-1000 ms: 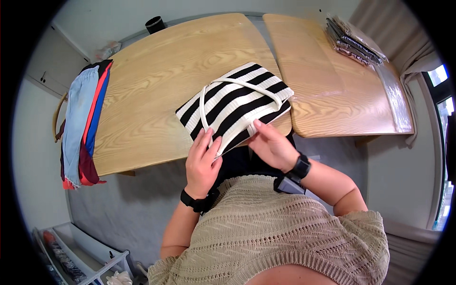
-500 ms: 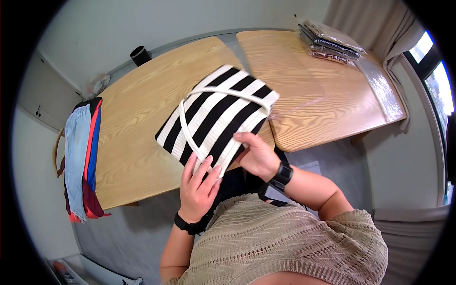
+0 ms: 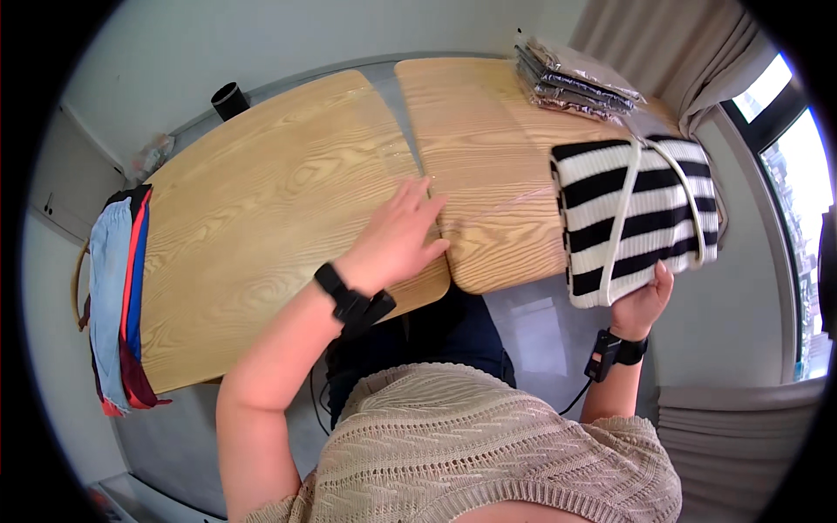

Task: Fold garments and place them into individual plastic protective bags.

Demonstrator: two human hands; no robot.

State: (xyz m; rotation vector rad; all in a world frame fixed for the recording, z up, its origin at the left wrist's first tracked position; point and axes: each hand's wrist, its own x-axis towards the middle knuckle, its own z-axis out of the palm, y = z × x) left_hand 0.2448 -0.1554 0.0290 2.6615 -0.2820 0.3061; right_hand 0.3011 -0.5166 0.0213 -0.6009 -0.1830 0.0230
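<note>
Two hands are now far apart. A second ago both of them were together on the striped bag (image 3: 635, 218) at the near edge of the left worktop (image 3: 261, 218); now the bag is on the right worktop (image 3: 488, 148), at about 3 o'clock, with its near end hanging over the edge. The right hand (image 3: 641, 301) grips the bag's near corner from below, fingers closed on the knitted cloth. The left hand (image 3: 397, 240) has let go and lies open and flat, palm down, where the two worktops meet, at about 12 o'clock from the body. It holds nothing. I judge the bag is being carried to the right side. A stack of flat packets (image 3: 571, 78) lies beyond the bag at 1 o'clock, and folded cloths (image 3: 118, 296) hang at 9 o'clock.
</note>
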